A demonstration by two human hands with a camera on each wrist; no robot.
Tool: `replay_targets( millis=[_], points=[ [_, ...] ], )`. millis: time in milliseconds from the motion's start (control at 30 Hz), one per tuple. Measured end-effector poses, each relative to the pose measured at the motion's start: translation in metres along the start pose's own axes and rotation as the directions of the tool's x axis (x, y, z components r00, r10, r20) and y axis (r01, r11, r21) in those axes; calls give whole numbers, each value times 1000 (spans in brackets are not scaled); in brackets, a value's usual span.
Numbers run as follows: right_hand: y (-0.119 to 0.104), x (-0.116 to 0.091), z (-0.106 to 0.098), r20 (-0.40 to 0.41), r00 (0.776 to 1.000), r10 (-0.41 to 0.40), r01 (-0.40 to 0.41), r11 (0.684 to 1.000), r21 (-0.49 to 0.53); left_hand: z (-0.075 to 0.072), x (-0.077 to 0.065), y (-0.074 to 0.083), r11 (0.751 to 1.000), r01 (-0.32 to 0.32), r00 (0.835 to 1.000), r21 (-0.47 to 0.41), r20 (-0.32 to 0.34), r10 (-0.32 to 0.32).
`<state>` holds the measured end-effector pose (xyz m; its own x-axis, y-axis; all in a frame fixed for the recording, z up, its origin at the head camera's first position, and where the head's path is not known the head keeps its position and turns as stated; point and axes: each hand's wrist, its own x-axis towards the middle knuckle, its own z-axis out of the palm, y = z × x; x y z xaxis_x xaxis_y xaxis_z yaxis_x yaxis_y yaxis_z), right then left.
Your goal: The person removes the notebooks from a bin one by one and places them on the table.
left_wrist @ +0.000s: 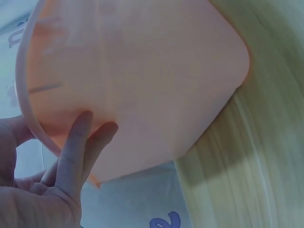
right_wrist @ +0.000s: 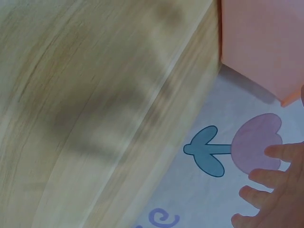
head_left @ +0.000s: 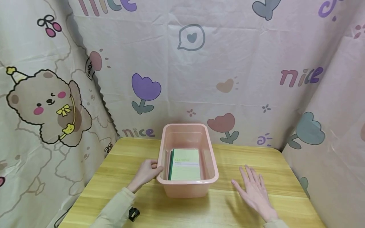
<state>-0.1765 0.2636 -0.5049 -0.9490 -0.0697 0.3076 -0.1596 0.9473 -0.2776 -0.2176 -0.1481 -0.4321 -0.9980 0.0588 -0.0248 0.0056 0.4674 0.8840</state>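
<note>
A pink plastic bin [head_left: 186, 190] stands on the wooden table, close to the back edge. Inside it, a pale green notebook [head_left: 186, 164] lies on top, with the edges of other notebooks or booklets showing at its left. My left hand [head_left: 146, 173] grips the bin's left rim. In the left wrist view, two fingertips [left_wrist: 84, 118] press against the bin's outer wall while the thumb is hidden behind the rim. To the right of the bin, my right hand [head_left: 253, 191] hovers over the table with fingers spread, holding nothing.
The wooden table [head_left: 228, 209] has a printed cloth [head_left: 188, 72] hanging behind it and on both sides. A small black object [head_left: 133, 214] shows beside the left sleeve.
</note>
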Motion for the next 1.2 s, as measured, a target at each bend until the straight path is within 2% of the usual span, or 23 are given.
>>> replay_targets(
  millis=[433,833,1200],
  points=[
    [-11,0,-3,-3,1000,-28,28,1000,10,-18,-13,-4,998,34,993,-47,117,-29],
    [-26,2,-7,-22,997,-76,76,997,-11,-35,-28,-13,999,-15,980,-42,196,23],
    [-62,13,-30,26,989,-148,149,989,-26,-43,-40,-18,994,-50,961,-92,266,73]
  ],
)
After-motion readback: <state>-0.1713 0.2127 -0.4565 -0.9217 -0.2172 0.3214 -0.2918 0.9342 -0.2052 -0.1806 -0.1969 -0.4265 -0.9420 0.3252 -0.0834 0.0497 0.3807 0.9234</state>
